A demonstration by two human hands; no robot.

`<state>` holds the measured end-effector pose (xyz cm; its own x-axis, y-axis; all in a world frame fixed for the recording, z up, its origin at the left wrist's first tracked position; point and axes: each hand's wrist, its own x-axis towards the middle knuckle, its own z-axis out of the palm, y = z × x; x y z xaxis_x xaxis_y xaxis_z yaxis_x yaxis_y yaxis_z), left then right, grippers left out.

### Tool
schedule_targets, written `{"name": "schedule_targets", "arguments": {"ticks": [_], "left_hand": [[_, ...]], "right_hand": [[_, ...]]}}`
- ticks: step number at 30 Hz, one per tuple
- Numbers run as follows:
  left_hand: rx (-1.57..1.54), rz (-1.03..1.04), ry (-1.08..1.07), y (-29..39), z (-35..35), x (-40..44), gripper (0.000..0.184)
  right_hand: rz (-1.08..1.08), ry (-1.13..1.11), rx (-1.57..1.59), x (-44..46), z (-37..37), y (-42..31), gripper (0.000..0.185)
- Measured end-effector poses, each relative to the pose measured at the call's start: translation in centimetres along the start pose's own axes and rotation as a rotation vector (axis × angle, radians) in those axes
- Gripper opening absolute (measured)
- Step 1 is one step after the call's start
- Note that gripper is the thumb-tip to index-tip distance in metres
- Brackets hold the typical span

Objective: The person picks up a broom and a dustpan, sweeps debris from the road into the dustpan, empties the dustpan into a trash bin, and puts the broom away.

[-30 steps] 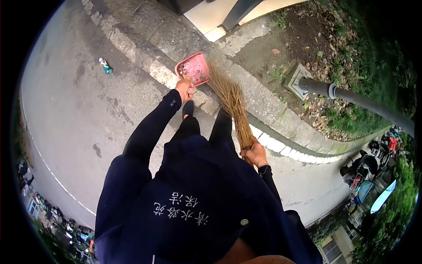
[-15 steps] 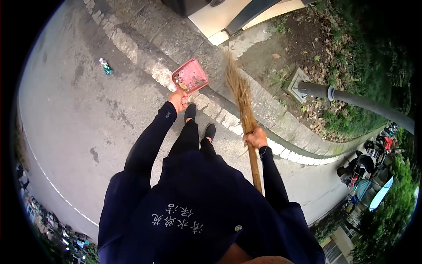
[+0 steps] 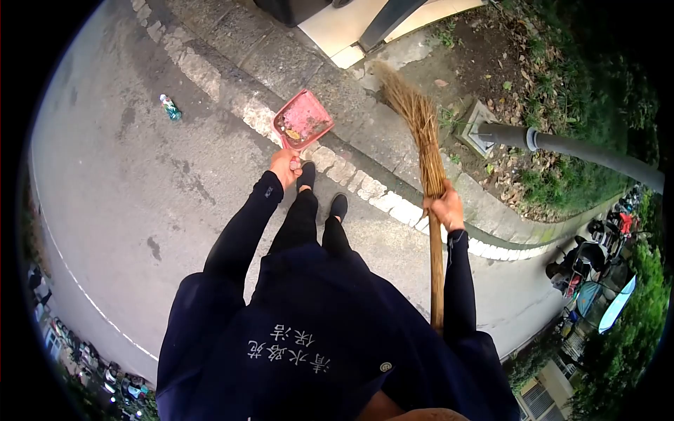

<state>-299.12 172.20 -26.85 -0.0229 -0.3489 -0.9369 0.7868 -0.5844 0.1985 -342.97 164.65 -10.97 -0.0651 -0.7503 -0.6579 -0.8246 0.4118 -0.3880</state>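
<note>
A red dustpan (image 3: 307, 116) with bits of dirt and a yellowish leaf in it is held by my left hand (image 3: 286, 167), whose fingers are wrapped round its handle. My right hand (image 3: 447, 208) grips a straw broom (image 3: 421, 133) just below where the bristles are bound to the wooden stick. The bristles point away from me, above the paved strip beside the planting bed; whether they touch the ground I cannot tell. On the grey road to the left lies a plastic bottle (image 3: 170, 107) with a green label, apart from both hands.
A whitish stone kerb (image 3: 358, 184) runs diagonally past my feet. To the right, a grey metal pole (image 3: 562, 142) rises from a square base beside soil with dry leaves (image 3: 502, 105). Parked scooters (image 3: 583, 263) stand at the far right, with a dark bin (image 3: 295, 8) at the top.
My right hand has moved to the right and slightly away from me, carrying the broom towards the pole base. The dustpan and my left hand have barely moved.
</note>
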Motion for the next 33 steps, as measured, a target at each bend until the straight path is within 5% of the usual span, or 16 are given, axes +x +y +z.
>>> {"name": "schedule_targets", "arguments": {"ticks": [3, 4, 8, 12, 17, 22, 27, 33], "left_hand": [[-0.066, 0.012, 0.052, 1.3, -0.3, -0.1, 0.012], [-0.105, 0.029, 0.032, 1.4, -1.2, 0.9, 0.011], [-0.143, -0.034, 0.017, 2.5, -1.6, 2.7, 0.008], [-0.129, -0.053, 0.002, 2.9, -1.5, 3.7, 0.004], [-0.106, -0.036, -0.033, 2.0, -3.1, 3.3, 0.003], [-0.121, -0.057, 0.027, 1.4, -4.2, 4.9, 0.022], [-0.163, 0.001, -0.006, -0.5, -3.8, 3.5, 0.011], [-0.348, 0.078, -0.192, -4.3, -9.9, 0.0, 0.009]], "right_hand": [[0.018, -0.090, 0.118, 7.2, 0.7, -1.6, 0.052], [-0.130, 0.055, -0.192, 8.5, 2.3, -1.1, 0.045], [-0.025, -0.171, -0.390, 3.1, 9.6, -1.6, 0.068], [0.002, -0.300, -0.126, -8.0, 6.9, -2.5, 0.089], [-0.063, -0.173, -0.097, -12.5, 2.4, -2.1, 0.084], [-0.110, -0.074, -0.248, -3.2, 6.5, -0.2, 0.068], [-0.143, -0.309, -0.311, -7.2, 12.8, 2.5, 0.088], [-0.198, -0.295, -0.330, -15.9, 6.9, 0.6, 0.088]]}}
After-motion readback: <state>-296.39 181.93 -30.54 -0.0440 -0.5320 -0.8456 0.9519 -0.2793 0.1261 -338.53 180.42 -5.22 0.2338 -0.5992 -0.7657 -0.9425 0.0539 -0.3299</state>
